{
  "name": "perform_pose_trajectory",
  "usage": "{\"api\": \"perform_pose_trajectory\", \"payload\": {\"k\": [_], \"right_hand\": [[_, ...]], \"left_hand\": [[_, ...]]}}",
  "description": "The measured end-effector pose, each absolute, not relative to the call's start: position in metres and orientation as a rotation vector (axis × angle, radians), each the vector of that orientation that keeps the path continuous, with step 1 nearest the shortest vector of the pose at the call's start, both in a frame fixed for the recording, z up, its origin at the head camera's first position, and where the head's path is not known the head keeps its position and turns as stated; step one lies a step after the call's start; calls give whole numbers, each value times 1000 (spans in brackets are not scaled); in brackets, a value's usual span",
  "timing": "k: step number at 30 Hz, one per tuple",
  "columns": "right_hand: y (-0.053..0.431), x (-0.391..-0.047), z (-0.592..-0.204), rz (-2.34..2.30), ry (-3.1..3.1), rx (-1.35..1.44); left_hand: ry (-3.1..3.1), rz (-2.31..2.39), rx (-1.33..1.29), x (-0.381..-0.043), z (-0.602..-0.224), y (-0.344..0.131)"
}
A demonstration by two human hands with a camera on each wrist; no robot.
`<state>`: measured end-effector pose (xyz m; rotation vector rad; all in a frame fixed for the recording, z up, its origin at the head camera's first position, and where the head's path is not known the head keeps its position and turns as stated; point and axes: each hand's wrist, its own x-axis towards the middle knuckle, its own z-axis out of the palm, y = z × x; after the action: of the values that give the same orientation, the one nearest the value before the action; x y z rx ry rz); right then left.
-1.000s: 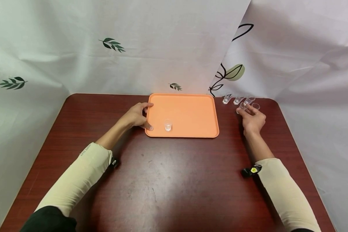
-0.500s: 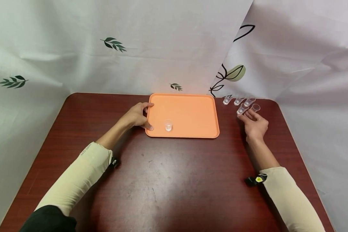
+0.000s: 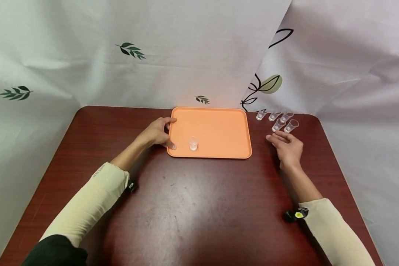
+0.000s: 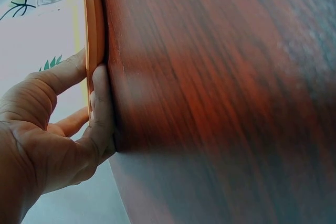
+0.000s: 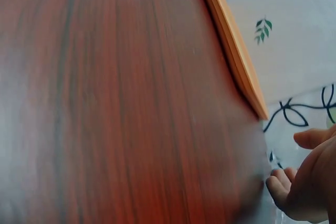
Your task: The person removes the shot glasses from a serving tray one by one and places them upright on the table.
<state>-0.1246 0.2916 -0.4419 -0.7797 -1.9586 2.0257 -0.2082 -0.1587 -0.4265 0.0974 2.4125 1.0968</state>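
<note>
My left hand (image 3: pixel 156 132) grips the left edge of an orange tray (image 3: pixel 219 129), with the thumb over its near left corner. In the left wrist view its fingers (image 4: pixel 103 90) wrap the tray's edge. One small clear plastic cup (image 3: pixel 193 144) stands upright on the tray, left of the middle near the front rim. My right hand (image 3: pixel 288 149) holds nothing; its fingers are loosely bent just in front of two more clear cups, a left one (image 3: pixel 278 125) and a right one (image 3: pixel 291 126). Behind these, more cups (image 3: pixel 274 116) stand in a row.
The dark red wooden table (image 3: pixel 193 207) lies under everything. Its far edge meets a white cloth backdrop (image 3: pixel 173 66) printed with leaves, close behind the tray and the cups. The cloth also hangs along both sides of the table.
My right hand has drawn back toward me from the cups, and its fingers have come away from the front right cup, which stays standing. The left hand and tray keep their place.
</note>
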Motion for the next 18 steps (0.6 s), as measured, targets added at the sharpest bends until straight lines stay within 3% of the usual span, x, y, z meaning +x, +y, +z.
{"api": "perform_pose_trajectory", "payload": {"k": [18], "right_hand": [[233, -132, -442, 2039, -2244, -379]], "left_hand": [[2458, 1053, 111, -208, -427, -158]]}}
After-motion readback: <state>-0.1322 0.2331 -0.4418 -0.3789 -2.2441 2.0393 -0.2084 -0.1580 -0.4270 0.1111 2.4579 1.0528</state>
